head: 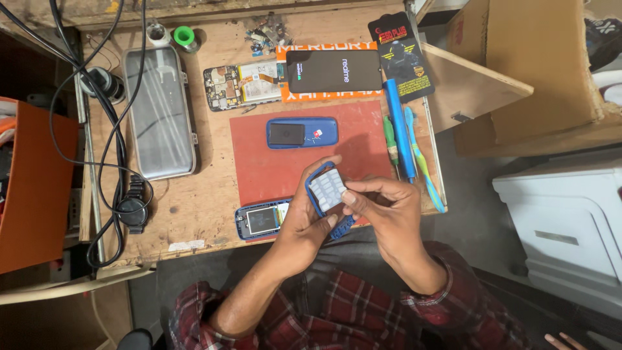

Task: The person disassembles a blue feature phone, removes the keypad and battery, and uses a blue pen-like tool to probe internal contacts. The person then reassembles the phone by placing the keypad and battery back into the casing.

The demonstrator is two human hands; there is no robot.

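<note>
My left hand (304, 217) grips a blue phone front cover (322, 188) with a white keypad (327, 188) set in it. My right hand (389, 207) pinches the keypad's right edge with thumb and fingertips. Both hands hover over the near edge of a red work mat (259, 162). A blue phone body with a small screen (262, 220) lies just left of my left hand. Another blue phone rear housing (302, 132) rests on the mat farther away.
A black smartphone (334, 70) and an opened phone with bare circuit board (241, 84) lie at the back. A clear plastic case (159, 110), a wristwatch (133, 204), black cables (97, 78), screwdrivers and a toothbrush (414, 146) surround the mat on the wooden bench (194, 207).
</note>
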